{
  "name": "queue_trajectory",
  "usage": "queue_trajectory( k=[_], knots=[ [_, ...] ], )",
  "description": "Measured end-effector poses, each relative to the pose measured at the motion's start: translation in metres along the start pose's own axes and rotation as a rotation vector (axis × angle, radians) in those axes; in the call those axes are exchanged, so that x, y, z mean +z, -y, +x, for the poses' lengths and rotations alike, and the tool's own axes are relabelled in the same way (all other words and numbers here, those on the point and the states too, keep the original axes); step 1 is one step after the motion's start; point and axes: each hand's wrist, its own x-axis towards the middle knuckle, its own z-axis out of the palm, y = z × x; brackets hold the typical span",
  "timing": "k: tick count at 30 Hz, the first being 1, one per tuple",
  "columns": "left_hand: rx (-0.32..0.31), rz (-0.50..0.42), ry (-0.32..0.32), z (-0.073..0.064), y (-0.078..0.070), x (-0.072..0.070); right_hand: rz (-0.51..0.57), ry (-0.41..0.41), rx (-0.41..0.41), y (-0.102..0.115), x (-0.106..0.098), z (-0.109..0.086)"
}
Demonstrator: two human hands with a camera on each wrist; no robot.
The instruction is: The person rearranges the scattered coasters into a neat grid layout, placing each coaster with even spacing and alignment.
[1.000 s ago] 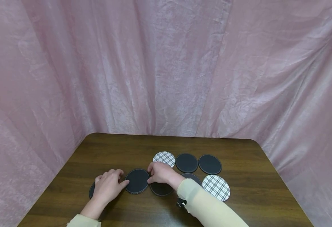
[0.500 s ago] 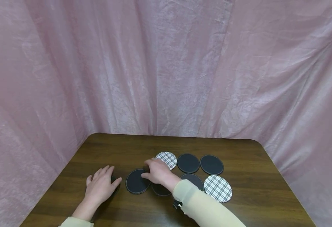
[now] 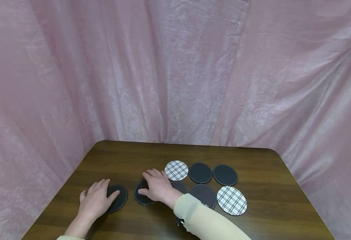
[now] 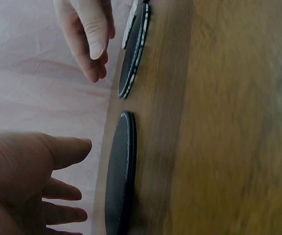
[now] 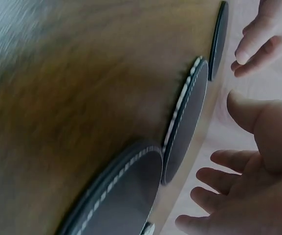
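Observation:
My left hand (image 3: 95, 200) hovers with spread fingers over the left side of a round black coaster (image 3: 118, 200). In the left wrist view a gap shows between its thumb and that coaster's stitched edge. My right hand (image 3: 160, 186) reaches leftward above another black coaster (image 3: 141, 196), fingers loosely spread and holding nothing. The right wrist view shows this second coaster (image 5: 187, 122) lying over a pale patterned edge, with the right fingers (image 5: 219, 181) raised off it. Behind the right wrist, a further black coaster (image 3: 178, 186) is partly hidden.
To the right lie more coasters edge to edge: a white plaid one (image 3: 176, 170) and two black ones (image 3: 200, 173) in the back row, a black one (image 3: 203, 195) and a plaid one (image 3: 231, 200) in front. Pink curtains (image 3: 175, 73) hang behind the brown wooden table (image 3: 127, 156).
My left hand has drawn back leftward from the second coaster, uncovering much of the leftmost one. My right hand has let go of the second coaster's right edge and moved left over it.

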Motion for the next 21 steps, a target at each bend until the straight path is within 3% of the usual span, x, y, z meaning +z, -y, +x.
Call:
queue_trajectory(
  k=[10,21],
  knots=[
    [-0.021,0.021,0.009,-0.006,0.020,-0.001,-0.040,0.062,-0.014,0.021,0.009,0.005],
    [-0.029,0.015,-0.008,-0.011,0.024,-0.002,-0.082,0.085,-0.012,0.035,0.016,0.010]
  ],
)
